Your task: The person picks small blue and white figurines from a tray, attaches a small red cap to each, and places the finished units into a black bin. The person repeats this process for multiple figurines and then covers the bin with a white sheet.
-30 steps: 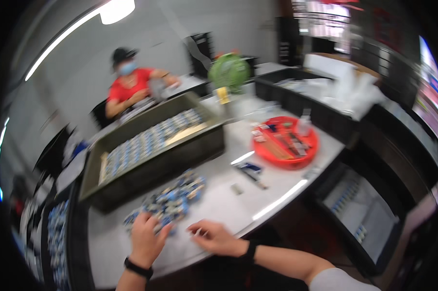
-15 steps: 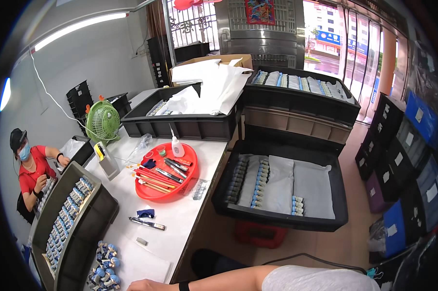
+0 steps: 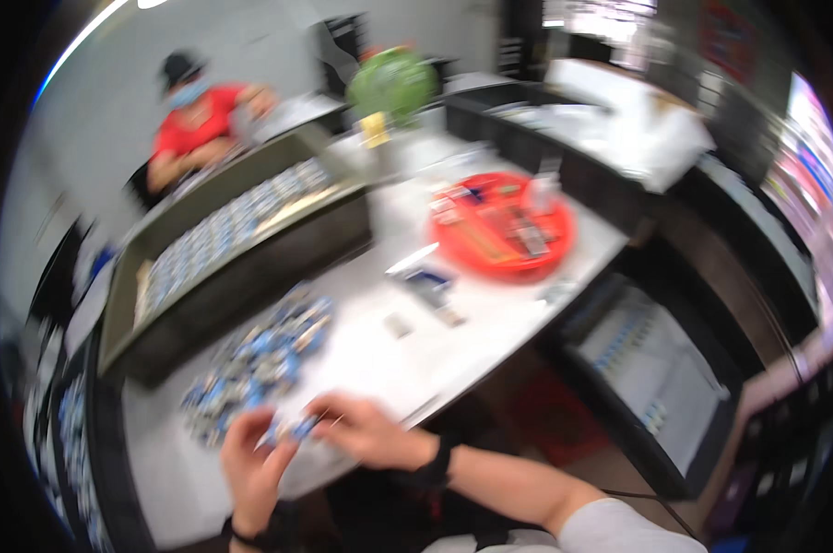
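Near the front edge of the white table, my left hand (image 3: 253, 461) and my right hand (image 3: 368, 431) are close together. Between their fingertips is a small blue-and-white figurine (image 3: 290, 429), blurred by motion. Thumb and fingers of my left hand pinch one side; my right fingertips close on the other. Just beyond lies a loose pile of similar blue, white and grey figurines (image 3: 264, 355). Whether my right hand also holds a thin tool is too smeared to tell.
A dark crate (image 3: 241, 276) with rows of figurines stands behind the pile. A red tray (image 3: 504, 230) holds brushes and pens; a marker (image 3: 435, 300) lies nearer. A green fan (image 3: 390, 85), a co-worker in red (image 3: 195, 134), and a lined crate (image 3: 651, 369) at the right are around.
The view has swung left, blurring the picture. My left hand has come into sight, and both hands are now at a figurine; before, only my right arm reached toward the pile.
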### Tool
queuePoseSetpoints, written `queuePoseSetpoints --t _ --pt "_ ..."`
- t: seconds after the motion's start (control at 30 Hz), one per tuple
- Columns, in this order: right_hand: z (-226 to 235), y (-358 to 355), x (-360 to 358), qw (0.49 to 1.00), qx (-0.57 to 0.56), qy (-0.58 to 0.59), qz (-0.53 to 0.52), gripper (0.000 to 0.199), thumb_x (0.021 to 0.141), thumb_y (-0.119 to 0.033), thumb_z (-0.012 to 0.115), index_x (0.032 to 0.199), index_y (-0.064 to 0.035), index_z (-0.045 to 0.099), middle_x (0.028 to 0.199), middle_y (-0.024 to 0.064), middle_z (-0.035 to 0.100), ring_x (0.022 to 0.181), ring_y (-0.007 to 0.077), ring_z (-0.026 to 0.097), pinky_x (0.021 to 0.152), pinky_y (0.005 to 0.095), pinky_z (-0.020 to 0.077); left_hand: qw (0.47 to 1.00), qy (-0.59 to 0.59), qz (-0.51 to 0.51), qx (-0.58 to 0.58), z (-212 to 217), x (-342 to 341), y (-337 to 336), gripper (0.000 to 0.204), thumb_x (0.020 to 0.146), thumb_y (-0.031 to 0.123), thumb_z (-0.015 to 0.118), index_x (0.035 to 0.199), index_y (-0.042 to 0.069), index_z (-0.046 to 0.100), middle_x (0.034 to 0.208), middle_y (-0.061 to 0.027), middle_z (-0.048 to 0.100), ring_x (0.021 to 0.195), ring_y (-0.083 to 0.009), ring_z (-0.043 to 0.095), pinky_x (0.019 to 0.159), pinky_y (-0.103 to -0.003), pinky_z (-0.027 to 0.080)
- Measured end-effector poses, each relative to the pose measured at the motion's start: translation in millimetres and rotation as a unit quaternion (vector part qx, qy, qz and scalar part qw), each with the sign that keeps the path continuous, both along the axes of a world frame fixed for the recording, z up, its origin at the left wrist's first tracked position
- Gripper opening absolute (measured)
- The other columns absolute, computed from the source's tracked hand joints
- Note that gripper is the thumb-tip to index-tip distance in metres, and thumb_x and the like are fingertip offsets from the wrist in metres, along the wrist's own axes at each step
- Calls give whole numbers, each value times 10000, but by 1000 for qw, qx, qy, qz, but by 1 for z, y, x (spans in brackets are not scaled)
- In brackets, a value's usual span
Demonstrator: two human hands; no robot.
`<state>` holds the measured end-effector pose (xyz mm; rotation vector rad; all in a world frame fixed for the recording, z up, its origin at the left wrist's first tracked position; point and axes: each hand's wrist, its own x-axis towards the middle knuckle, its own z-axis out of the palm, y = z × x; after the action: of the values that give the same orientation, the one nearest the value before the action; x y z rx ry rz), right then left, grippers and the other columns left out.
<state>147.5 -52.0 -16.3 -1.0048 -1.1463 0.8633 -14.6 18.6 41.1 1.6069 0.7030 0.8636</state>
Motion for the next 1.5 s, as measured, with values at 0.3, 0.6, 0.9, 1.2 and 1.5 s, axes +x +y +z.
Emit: queuePoseSetpoints --t 0.3,0.6,0.9,1.2,1.5 --pt "17 -10 -14 996 -30 -75 22 292 777 -49 707 1022 26 567 920 101 639 795 144 636 696 253 522 943 -192 37 -268 -30 -20 -20 304 941 125 502 1216 -4 494 1109 -109 595 1000 -166 577 874 -301 471" --pt "23 -10 -14 982 -21 -187 33 464 719 -80 760 1120 9 545 944 120 639 791 162 637 682 262 519 961 -202 84 -169 -41 -8 -26 296 931 109 523 1193 -26 501 1035 -85 616 914 -122 594 812 -272 504" --pt "22 -10 -13 987 -11 -156 34 504 699 -37 762 1148 -9 536 920 91 605 765 149 609 676 254 517 952 -232 47 -192 -42 -11 -25 290 920 109 544 1172 -31 514 1028 -84 624 895 -113 597 802 -255 499" --pt "16 -9 -8 980 4 -200 16 641 654 -20 789 1220 -46 490 931 48 552 784 101 568 672 215 489 974 -154 81 -147 -43 -12 -29 275 909 94 560 1158 -21 547 1040 -65 622 913 -84 578 754 -228 471" --pt "21 -13 -11 991 -54 -107 53 567 687 -11 770 1194 -28 519 871 53 591 797 114 574 646 225 494 970 -203 43 -130 -50 -17 -26 297 926 26 470 1217 -35 476 1190 -142 555 1089 -193 551 936 -290 430"
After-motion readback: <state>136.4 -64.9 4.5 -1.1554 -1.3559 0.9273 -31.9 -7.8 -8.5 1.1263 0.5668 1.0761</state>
